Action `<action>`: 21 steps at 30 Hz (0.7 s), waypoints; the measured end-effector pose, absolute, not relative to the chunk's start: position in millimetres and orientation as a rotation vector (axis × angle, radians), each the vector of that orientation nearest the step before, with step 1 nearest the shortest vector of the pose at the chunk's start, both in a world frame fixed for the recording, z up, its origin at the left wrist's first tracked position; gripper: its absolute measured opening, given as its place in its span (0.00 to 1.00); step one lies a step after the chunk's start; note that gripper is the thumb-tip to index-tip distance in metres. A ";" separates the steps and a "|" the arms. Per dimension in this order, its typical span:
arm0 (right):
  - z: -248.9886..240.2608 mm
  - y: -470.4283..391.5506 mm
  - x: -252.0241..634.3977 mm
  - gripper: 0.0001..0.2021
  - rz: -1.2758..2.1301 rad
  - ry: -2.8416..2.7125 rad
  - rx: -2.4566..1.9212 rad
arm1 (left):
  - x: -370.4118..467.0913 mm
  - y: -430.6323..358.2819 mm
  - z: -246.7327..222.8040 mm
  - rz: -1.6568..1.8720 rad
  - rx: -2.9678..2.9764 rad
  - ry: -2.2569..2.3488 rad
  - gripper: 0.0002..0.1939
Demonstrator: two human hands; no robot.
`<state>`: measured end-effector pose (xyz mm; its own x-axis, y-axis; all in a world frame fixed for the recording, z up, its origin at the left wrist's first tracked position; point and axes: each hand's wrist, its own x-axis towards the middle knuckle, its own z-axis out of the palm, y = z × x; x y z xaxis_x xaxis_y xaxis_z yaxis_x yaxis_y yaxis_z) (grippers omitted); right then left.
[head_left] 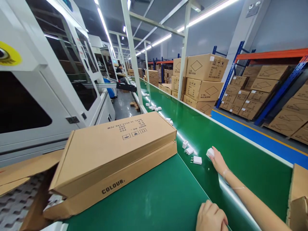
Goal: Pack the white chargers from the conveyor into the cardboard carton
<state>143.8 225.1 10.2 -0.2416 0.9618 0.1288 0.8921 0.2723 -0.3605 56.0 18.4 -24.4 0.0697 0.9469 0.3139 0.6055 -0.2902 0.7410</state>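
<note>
My right hand (pixel 218 162) reaches out over the green conveyor belt (pixel 255 166), its fingers closed around a white plug-in charger (pixel 210 152). To the left of it, a white charger with metal prongs (pixel 197 160) lies on the belt. Two more sit just beyond, a tilted charger (pixel 189 150) and another charger (pixel 185 144). Near the bottom edge, my left hand (pixel 211 217) rests at the border of the green work surface (pixel 149 195). Its fingers are curled in, and whatever may be inside them is hidden.
Two flat cardboard boxes (pixel 115 141) are stacked on the work surface. An open carton (pixel 21 192) with a grey tray stands at left, beside a white machine (pixel 48 106). Several chargers (pixel 154 107) lie farther up the belt. Large cartons (pixel 204 89) stand behind it; another carton (pixel 298 195) sits right.
</note>
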 end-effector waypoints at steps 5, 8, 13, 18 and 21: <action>62.9 134.5 225.8 0.33 1.844 -1.975 -1.188 | 44.3 10.8 2.1 1.002 1.905 1.503 0.09; 76.3 66.6 282.9 0.33 2.230 -1.579 -1.043 | 40.1 8.3 12.2 0.950 1.886 1.492 0.10; 84.6 -16.3 344.4 0.28 2.345 -1.335 -0.699 | 36.9 4.1 13.6 0.958 1.966 1.390 0.11; 94.8 -49.1 358.9 0.29 2.259 -1.474 -0.443 | 32.9 -1.5 4.8 0.963 2.064 1.341 0.11; 102.5 -57.2 359.7 0.29 2.255 -1.557 -0.365 | 31.1 -3.5 1.9 0.924 2.098 1.335 0.10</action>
